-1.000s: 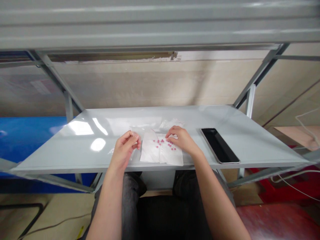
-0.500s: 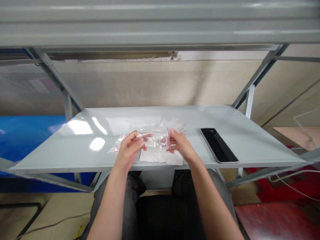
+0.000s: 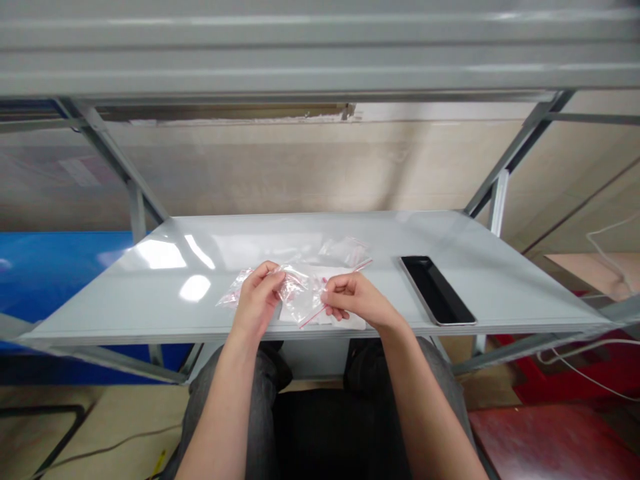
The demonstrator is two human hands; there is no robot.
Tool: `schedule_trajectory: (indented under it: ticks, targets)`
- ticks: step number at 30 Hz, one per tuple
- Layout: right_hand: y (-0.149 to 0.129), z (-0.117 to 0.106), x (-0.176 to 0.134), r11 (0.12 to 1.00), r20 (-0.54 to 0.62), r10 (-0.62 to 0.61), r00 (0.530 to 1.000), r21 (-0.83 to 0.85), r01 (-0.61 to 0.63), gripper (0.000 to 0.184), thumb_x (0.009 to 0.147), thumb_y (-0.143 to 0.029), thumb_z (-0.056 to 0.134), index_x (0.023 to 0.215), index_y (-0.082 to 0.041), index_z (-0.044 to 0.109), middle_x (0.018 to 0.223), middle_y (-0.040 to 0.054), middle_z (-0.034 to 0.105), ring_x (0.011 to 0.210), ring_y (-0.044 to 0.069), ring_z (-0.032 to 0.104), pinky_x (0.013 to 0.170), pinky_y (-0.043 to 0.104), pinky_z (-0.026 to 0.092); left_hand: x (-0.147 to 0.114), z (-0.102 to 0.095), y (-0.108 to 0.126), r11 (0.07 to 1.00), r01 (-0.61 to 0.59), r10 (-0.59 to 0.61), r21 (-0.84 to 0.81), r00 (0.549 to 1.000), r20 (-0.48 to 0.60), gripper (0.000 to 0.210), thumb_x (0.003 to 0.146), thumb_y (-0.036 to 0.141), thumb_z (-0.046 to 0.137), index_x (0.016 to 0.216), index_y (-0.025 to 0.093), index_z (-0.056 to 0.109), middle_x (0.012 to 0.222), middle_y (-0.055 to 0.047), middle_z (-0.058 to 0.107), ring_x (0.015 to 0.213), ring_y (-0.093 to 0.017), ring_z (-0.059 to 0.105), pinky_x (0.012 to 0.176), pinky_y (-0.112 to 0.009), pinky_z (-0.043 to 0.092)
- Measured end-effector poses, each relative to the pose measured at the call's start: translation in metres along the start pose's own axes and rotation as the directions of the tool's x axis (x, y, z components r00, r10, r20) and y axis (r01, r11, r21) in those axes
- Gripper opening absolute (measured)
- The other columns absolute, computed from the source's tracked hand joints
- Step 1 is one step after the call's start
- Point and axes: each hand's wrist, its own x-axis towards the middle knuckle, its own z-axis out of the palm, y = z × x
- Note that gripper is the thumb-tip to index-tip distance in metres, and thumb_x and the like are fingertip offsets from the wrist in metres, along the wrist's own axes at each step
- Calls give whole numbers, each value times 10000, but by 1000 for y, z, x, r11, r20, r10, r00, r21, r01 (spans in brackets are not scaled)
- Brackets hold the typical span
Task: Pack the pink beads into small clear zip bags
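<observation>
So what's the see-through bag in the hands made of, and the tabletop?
The held bag looks like thin, glossy plastic: it is clear, creased and full of glints. The tabletop seems hard and shiny, since it mirrors lights; laminate or painted metal, I can't tell.

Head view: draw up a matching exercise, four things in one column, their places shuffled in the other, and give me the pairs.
Things
1. Red-edged clear bag
2. Black rectangular object
3. White paper
4. Blue surface

Places
A. On the tabletop, partly hidden beneath what is held
B. Beyond the tabletop's left edge
C. Between the left hand and the right hand, in the grip of both
D. On the tabletop, to the right of the right hand

Pairs: 1-C, 2-D, 3-A, 4-B
</observation>
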Motion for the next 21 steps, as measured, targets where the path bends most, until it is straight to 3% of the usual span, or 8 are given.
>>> schedule_trajectory:
  ticks: [8, 11, 15, 21]
  targets:
    - [1, 6, 3, 999, -176, 22, 984, 43, -14, 315, 707, -409, 716, 585, -171, 550, 439, -61, 501, 363, 45, 384, 367, 178, 263, 2, 1, -3, 1000, -24, 23, -1, 998, -59, 260, 669, 346, 756, 676, 181, 556, 632, 22, 662, 464, -71, 522, 435, -187, 370]
    - [1, 6, 4, 996, -262, -1, 965, 84, 23, 346, 694, -446, 729, 586, -179, 537, 426, -66, 492, 357, 45, 370, 366, 183, 263, -1, 2, -7, 999, 46, -45, -10, 997, 65, 318, 690, 448, 741, 718, 179, 573, 627, 22, 643, 468, -87, 547, 446, -200, 394]
    - [2, 5, 4, 992, -316, -39, 948, 102, 75, 390, 676, -487, 746, 570, -184, 524, 418, -73, 474, 357, 45, 362, 365, 191, 272, -5, 4, -11, 990, 74, -107, 117, 947, 304, 357, 739, 496, 700, 709, 152, 612, 624, -5, 641, 483, -98, 547, 479, -221, 417]
    - [4, 9, 5, 996, -228, -57, 972, 53, 71, 380, 704, -491, 730, 597, -177, 546, 436, -57, 512, 358, 47, 386, 361, 185, 283, -7, 8, -11, 955, -44, -72, 294, 925, 374, 278, 767, 386, 698, 678, 132, 627, 621, 6, 603, 510, -83, 508, 503, -215, 410]
